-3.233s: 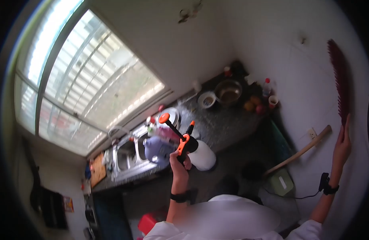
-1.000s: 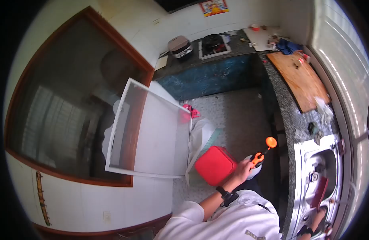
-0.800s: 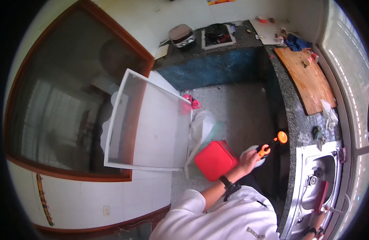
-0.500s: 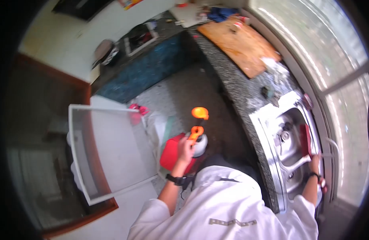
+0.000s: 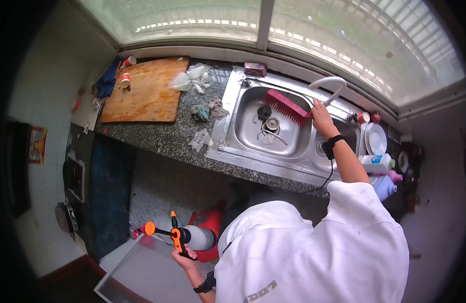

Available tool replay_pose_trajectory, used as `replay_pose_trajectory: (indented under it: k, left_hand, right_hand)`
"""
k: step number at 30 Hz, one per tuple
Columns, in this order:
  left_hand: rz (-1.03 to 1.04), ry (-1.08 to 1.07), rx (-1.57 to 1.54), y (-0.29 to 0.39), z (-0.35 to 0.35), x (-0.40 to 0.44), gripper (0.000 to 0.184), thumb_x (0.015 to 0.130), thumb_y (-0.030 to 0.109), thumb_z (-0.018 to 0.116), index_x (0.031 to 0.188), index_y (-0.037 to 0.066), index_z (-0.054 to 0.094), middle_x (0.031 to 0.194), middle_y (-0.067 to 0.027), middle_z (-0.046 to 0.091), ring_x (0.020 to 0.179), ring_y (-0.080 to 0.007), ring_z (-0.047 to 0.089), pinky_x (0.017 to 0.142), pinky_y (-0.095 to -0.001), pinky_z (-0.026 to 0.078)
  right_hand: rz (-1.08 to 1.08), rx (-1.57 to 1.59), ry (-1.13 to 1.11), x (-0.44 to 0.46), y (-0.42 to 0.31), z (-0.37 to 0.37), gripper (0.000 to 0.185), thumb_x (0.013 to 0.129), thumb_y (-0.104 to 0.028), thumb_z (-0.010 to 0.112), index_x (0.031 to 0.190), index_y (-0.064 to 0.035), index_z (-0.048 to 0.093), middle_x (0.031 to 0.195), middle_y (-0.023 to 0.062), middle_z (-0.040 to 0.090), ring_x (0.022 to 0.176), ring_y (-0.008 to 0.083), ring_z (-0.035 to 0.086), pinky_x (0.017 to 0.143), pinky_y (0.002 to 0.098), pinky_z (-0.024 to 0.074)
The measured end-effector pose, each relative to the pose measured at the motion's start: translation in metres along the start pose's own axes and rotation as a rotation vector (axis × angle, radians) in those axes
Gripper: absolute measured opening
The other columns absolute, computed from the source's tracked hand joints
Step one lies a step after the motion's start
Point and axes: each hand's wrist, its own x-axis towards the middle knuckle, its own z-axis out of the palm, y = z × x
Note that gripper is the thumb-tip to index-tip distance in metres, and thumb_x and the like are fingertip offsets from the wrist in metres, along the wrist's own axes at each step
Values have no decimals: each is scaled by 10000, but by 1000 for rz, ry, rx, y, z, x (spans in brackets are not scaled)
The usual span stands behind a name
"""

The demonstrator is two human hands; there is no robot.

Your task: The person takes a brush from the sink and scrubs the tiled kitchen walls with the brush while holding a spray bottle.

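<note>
My left hand (image 5: 185, 258) is wrapped round the orange and black handle of a pump spray bottle (image 5: 198, 238) with a greyish-white body. The bottle is tipped on its side, low beside my body. Over the sink (image 5: 220, 153), my right hand (image 5: 322, 120) is closed at the near end of a dark pink brush (image 5: 286, 105). The brush slants across the back of the left basin, bristles facing down into it. A dark wad (image 5: 264, 112) lies by the drain (image 5: 272, 124). Just behind my right hand curves a white tap (image 5: 326, 81).
A wooden board (image 5: 144, 96) with red paper cups lies on the granite counter, beside crumpled plastic (image 5: 192, 78) and rags (image 5: 201, 112). Bottles (image 5: 378, 162) and white plates (image 5: 376, 139) crowd the sink's right end. A red container (image 5: 208, 221) and a white-framed screen (image 5: 142, 270) are below.
My view has swung right, bringing the sink to the centre. The spray bottle has gone from upright to lying sideways in my left hand. My right hand stays at the brush's end.
</note>
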Motion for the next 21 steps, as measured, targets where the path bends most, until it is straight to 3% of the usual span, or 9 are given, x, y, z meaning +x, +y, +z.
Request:
replay_pose_trajectory:
  k: [3,7,9,10,13,14,15,17,21]
  left_hand:
    - [-22,9,-3,6,14,-10,402,913,410,362,849,47,524,484,5,383,368,-121,323,381,-262,283]
    - [-3,-37,-28,-5,17,-10,402,916,400,355,854,38,519,481,-1,381,376,-122,324,389,-266,297]
    - [26,-51,12,-5,22,-14,399,915,395,358,857,35,520,478,-5,378,376,-122,324,389,-268,303]
    - [39,-61,5,-6,21,-14,386,913,381,367,857,31,519,480,-11,383,373,-122,332,383,-273,308]
    - [55,-66,16,-6,18,-18,372,910,366,374,868,26,522,486,-17,394,371,-122,345,375,-272,313]
    - [66,-52,27,-5,16,-19,365,905,354,375,883,22,525,485,-23,398,371,-123,357,371,-270,316]
    - [72,-39,37,-6,14,-20,363,901,347,374,887,19,528,483,-24,398,369,-124,357,372,-267,318]
    - [89,-44,29,-6,11,-26,359,897,341,373,874,19,529,481,-26,399,369,-125,360,372,-269,320]
    - [97,-6,45,-5,10,-34,361,895,341,374,868,16,529,477,-25,400,368,-129,362,373,-269,324]
  right_hand:
    - [85,-41,222,-29,9,18,264,759,61,560,1022,42,548,1489,344,302,1402,458,297,1153,473,292]
    - [212,282,80,-55,25,37,308,761,104,525,1065,55,523,1466,408,264,1369,477,335,1130,458,315]
    - [217,501,98,-56,28,43,391,732,114,508,1113,39,466,1362,352,429,1148,435,545,985,446,427]
    - [303,683,52,-57,23,32,450,749,111,502,1185,24,435,1144,280,549,979,401,592,876,443,456]
    - [228,614,54,-45,15,41,649,756,118,512,1370,16,330,990,215,560,966,377,590,858,421,462]
    - [319,721,114,-46,8,44,820,754,129,522,1498,-14,210,1041,206,569,996,362,586,888,394,459]
    - [149,550,333,-37,2,54,887,748,144,525,1539,-38,167,1081,188,582,1038,330,583,928,364,452]
    - [28,470,180,-32,4,66,781,757,131,532,1486,-22,301,1189,196,576,1100,308,566,970,339,435]
    - [-80,441,123,-4,-14,50,530,778,52,621,1298,-7,536,1111,190,636,1003,299,615,884,352,477]
